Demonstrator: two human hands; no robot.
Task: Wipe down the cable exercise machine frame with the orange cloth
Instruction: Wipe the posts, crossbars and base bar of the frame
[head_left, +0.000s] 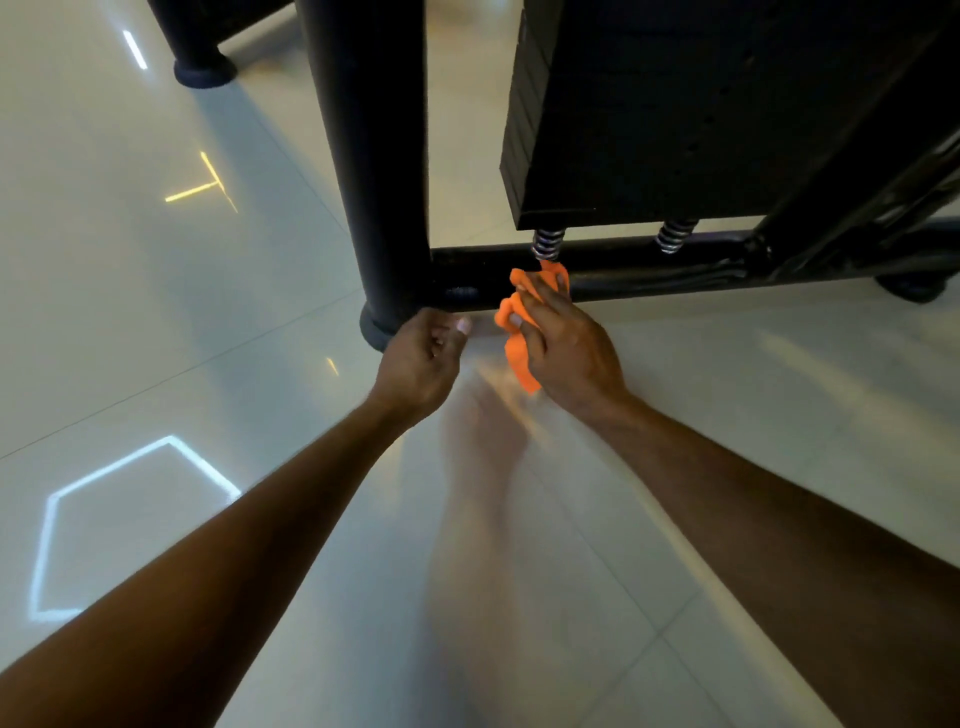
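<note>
The black machine frame has a thick upright post (374, 156) and a low horizontal base bar (649, 270) running to the right. My right hand (566, 343) grips the crumpled orange cloth (519, 343) and holds it against the front of the base bar, just below the left spring. A tail of cloth hangs down toward the floor. My left hand (421, 358) hovers near the foot of the post with its fingers curled and nothing in them.
A black weight stack (675, 114) hangs above the bar on two metal springs (548, 243). Rubber feet (205, 70) stand on the glossy pale tiled floor (156, 312). Another frame leg slants at the right (857, 171).
</note>
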